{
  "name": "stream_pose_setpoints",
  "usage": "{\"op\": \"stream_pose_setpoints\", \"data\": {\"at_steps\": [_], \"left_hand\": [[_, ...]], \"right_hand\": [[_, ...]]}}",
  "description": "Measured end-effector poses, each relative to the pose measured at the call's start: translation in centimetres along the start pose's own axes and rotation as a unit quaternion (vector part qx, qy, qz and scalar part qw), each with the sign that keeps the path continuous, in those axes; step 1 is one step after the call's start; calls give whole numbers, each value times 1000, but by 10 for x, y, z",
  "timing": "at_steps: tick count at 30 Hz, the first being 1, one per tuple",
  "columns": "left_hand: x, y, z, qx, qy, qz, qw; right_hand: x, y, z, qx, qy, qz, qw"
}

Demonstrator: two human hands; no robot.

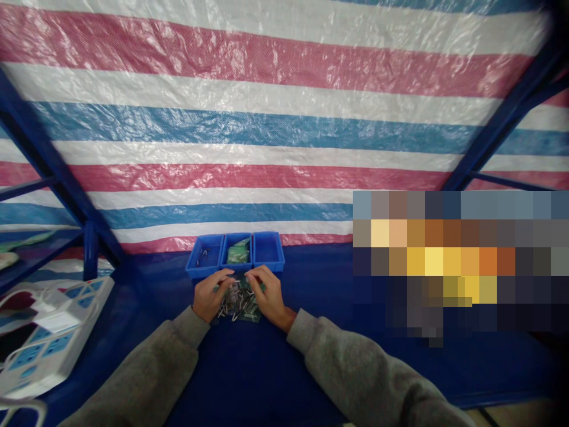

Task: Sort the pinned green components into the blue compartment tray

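Observation:
My left hand (212, 293) and my right hand (267, 295) are curled close together, fingertips down at a loose pile of small metal pins and green parts (237, 303). The pile lies on the blue work surface (284, 367), partly hidden under my fingers. Whether either hand grips a piece is too small to tell. Just beyond my hands stand several blue plastic bins in a row. The left bin (203, 258) holds a few metal pins, and the middle bin (236, 252) holds green parts in a bag or wrapper. The right bin (268, 250) is the closest to my right hand.
White power strips with blue sockets (53, 332) and cables lie at the left of the surface. A blue metal shelf frame (53, 172) rises on the left, and a striped tarpaulin (267, 142) hangs behind. A pixelated patch covers the right of the view.

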State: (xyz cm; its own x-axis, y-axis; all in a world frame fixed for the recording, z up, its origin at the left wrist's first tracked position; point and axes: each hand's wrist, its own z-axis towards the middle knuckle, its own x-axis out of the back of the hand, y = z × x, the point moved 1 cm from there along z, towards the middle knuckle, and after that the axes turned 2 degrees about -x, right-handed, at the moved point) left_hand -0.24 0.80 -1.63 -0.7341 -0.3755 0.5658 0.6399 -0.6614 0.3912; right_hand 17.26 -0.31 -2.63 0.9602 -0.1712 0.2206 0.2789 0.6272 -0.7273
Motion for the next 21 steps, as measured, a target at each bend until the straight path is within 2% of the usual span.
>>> {"op": "stream_pose_setpoints", "data": {"at_steps": [7, 16, 21], "left_hand": [[0, 3, 2, 5, 2, -6, 1000], [1, 5, 0, 6, -23, -12, 1000], [2, 7, 2, -3, -17, -11, 1000]], "right_hand": [[-1, 0, -1, 21, -33, -1, 999], [-3, 1, -1, 39, -70, -16, 997], [-2, 2, -1, 2, -19, -12, 1000]]}}
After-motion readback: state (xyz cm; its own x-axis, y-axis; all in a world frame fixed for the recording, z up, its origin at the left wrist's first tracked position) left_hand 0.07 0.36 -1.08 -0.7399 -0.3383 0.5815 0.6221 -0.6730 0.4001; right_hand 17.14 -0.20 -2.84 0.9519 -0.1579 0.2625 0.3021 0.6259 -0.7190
